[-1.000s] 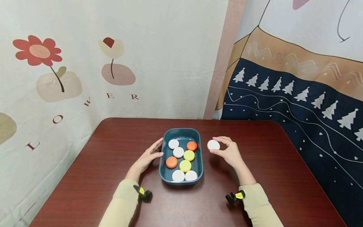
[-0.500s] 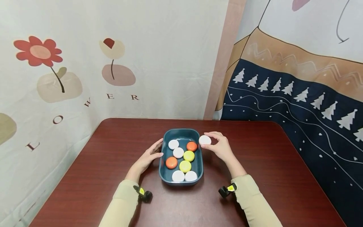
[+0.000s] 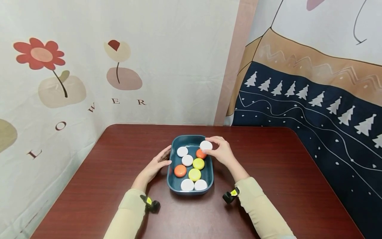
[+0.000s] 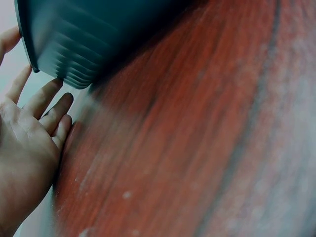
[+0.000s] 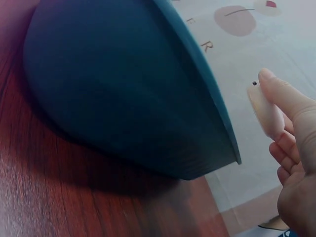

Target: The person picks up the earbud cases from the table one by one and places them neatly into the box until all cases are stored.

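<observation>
My right hand pinches a white, thick round disc between thumb and fingers, over the far right part of a dark teal rectangular bin. Seen edge-on in the right wrist view, this disc has rounded edges and a small dark opening. It partly covers an orange disc in the bin. My left hand rests against the bin's left side with fingers extended; in the left wrist view its fingertips touch the bin wall. Another orange disc, two yellow discs and several white discs lie inside.
The bin stands on a reddish-brown wooden table. Behind the table's far edge hangs a pale cloth printed with flowers and letters. A dark blue cloth with white trees hangs at the right. Each wrist wears a small black camera.
My right hand has moved left with the white disc, from beside the bin to over its far right part. My left hand and the bin have stayed in place.
</observation>
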The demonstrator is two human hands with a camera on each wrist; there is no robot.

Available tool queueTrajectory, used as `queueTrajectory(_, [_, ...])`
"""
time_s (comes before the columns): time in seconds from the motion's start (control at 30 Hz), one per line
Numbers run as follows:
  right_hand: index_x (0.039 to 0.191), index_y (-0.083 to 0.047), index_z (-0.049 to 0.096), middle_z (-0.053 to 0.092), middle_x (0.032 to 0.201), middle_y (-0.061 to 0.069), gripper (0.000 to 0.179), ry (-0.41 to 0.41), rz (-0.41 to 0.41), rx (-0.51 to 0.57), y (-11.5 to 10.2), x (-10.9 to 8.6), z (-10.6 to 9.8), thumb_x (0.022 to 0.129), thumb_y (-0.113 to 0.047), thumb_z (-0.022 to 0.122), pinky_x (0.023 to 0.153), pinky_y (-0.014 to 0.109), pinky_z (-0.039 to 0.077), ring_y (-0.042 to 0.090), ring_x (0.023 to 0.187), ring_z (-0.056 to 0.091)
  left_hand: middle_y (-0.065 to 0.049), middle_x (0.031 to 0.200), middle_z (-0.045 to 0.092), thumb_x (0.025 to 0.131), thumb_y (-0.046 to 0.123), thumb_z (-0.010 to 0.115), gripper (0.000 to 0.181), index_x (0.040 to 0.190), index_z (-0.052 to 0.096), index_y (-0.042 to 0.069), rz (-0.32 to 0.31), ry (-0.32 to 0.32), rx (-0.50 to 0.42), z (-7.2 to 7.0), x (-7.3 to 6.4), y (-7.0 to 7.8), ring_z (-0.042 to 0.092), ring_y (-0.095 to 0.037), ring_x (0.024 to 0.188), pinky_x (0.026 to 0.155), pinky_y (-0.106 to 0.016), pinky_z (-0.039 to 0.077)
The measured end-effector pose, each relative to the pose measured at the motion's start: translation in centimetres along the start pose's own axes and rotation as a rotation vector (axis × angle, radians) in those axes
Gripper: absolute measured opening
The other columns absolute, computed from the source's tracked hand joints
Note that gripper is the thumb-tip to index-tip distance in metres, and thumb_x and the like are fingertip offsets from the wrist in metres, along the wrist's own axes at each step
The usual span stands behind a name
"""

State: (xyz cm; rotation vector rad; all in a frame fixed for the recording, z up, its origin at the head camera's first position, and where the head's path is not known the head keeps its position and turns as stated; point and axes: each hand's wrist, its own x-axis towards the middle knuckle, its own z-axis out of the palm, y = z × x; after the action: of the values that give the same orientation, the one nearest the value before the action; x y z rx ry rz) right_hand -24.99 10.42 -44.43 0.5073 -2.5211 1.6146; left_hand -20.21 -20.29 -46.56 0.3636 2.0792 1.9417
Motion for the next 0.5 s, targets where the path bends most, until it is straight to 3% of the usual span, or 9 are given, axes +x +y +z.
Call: queueTrajectory(0.5, [0.12, -0.007, 0.068, 0.059, 0.12, 0.007, 0.052, -0.076, 0.01, 0.0, -0.1, 1.2, 1.9, 0.072, -0.022, 0.085, 0.097, 0.044, 0.042, 0.022, 0.114, 0.048, -0.021, 0.154, 0.022, 0.094, -0.001, 0.055, 0.068, 0.152, 0.022, 0.006, 0.005, -0.001, -0.001, 0.0, 0.0, 0.0, 0.017, -0.037, 0.141, 0.111, -0.053, 0.013])
